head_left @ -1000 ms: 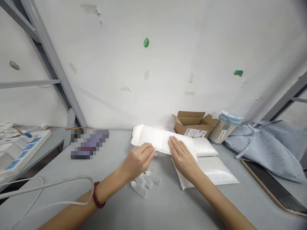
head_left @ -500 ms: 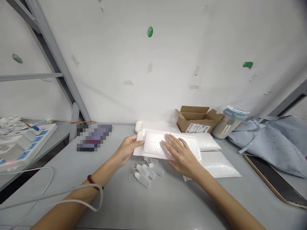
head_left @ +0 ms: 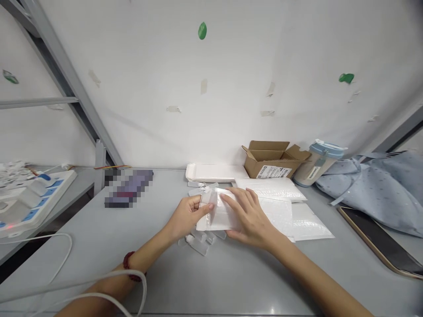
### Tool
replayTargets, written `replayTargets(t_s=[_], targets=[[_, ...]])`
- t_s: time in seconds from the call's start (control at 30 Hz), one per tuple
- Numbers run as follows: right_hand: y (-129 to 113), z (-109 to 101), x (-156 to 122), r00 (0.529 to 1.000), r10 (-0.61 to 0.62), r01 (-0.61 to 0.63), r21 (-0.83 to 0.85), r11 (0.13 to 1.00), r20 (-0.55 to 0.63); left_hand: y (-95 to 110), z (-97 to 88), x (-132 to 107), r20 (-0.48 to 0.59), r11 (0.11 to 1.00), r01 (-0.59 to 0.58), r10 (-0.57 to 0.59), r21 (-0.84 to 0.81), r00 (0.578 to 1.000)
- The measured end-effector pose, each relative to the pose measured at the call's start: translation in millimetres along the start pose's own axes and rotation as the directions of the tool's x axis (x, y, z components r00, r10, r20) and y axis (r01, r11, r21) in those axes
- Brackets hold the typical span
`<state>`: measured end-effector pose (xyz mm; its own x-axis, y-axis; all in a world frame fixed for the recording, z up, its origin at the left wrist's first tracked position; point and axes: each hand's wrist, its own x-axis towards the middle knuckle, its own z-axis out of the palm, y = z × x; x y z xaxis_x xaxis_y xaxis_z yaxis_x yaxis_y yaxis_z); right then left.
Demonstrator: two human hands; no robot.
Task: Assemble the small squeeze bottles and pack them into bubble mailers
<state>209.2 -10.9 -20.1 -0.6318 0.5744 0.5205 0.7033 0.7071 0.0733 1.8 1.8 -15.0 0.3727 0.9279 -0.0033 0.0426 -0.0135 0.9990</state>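
Over the middle of the desk is a white bubble mailer. My left hand pinches its left end between thumb and fingers, where a creased, see-through strip shows. My right hand grips the mailer's middle, fingers across the top and thumb at the near edge. Small translucent pieces with thin loops lie partly hidden beneath it. Similar pieces show just behind it. More white bubble mailers lie flat to the right.
Behind stand a stack of white mailers, an open cardboard box and a blue-lidded cup. A light blue cloth bag and a phone lie right. Left are a power strip, a blurred-out purple item and a white cable.
The mailer has come down nearer to me, and its left end is now creased over in my left hand. My right fingers, earlier spread flat on it, now curl round it.
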Motion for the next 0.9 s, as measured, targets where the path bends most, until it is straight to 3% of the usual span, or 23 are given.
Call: replayTargets(t_s=[0.17, 0.27, 0.4, 0.47, 0.5, 0.77, 0.9], targets=[[-1.6, -0.3, 1.0, 0.991, -0.055, 0.054, -0.016, 0.998, -0.125, 3.5, -10.8, 5.0, 0.004, 0.998, -0.017, 0.017, 0.063, 1.0], [1.9, -1.0, 1.6, 0.986, -0.048, 0.046, -0.013, 0.999, -0.16, 15.3, -27.6, 5.4, 0.109, 0.973, 0.043, -0.07, 0.227, 0.992], [12.0, -0.2, 0.6, 0.986, 0.003, 0.002, 0.031, 1.0, -0.164, 27.4, -46.7, 0.4, 0.377, 0.893, 0.109, -0.292, 0.437, 0.879], [16.4, 0.9, -0.6, 0.989, 0.032, -0.024, 0.054, 0.998, -0.147, 27.4, -47.4, -2.4, 0.446, 0.867, 0.085, -0.334, 0.491, 0.83], [17.9, 1.3, -1.1, 0.99, 0.044, -0.036, 0.064, 0.997, -0.136, 26.3, -45.5, -3.6, 0.456, 0.857, 0.064, -0.334, 0.511, 0.825], [18.3, 2.3, -1.4, 0.994, 0.1, -0.096, 0.085, 0.992, -0.051, 24.5, -27.4, -9.8, 0.473, 0.819, -0.098, -0.225, 0.566, 0.852], [18.2, 1.8, -0.7, 0.991, 0.13, -0.128, 0.087, 0.988, -0.014, 32.5, -34.9, -10.0, 0.365, 0.887, -0.087, -0.096, 0.453, 0.926]])
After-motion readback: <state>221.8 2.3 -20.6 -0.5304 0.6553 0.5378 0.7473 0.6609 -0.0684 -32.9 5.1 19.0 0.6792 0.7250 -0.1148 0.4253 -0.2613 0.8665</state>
